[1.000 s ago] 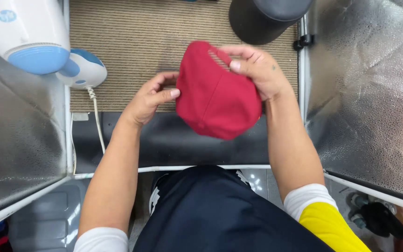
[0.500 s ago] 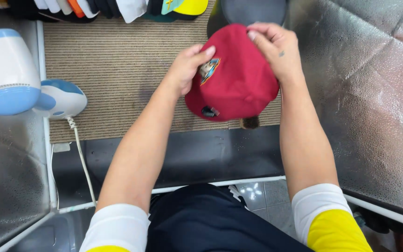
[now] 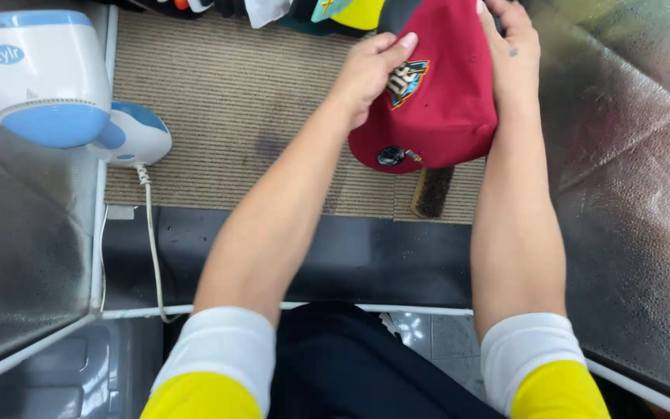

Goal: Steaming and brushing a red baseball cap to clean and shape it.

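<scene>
Cap: a red cap (image 3: 443, 101) of smooth woven cloth, domed, sat at about 1 o'clock in the view, held up over the mat; an embroidered patch in blue, yellow and black lay on its front and a small round dark sticker near its lower edge.
Left hand: the left hand (image 3: 366, 74) lay against the cap's left side at 12 o'clock, fingers curled flat on the cloth and thumb tip pressed by the patch, closed onto the cap.
Right hand: the right hand (image 3: 509, 54) gripped the cap's right side at 1 o'clock, fingers wrapped over the crown; the fingertips ran out of view at the top edge.
Mat: a ribbed, tan woven mat (image 3: 234, 109) covered the bench below the cap, with a dark stain near its middle.
Brush: a brown bristled brush (image 3: 433, 192) lay on the mat just under the cap's lower edge.
Steamer: a glossy white and blue plastic steamer (image 3: 40, 74), rounded, stood at 10 o'clock, its white cord (image 3: 150, 233) trailing down.
Side panels: crinkled, silvery foil panels (image 3: 630, 194) stood at 3 and 9 o'clock.
Sleeves: white cuffs over yellow cloth.
</scene>
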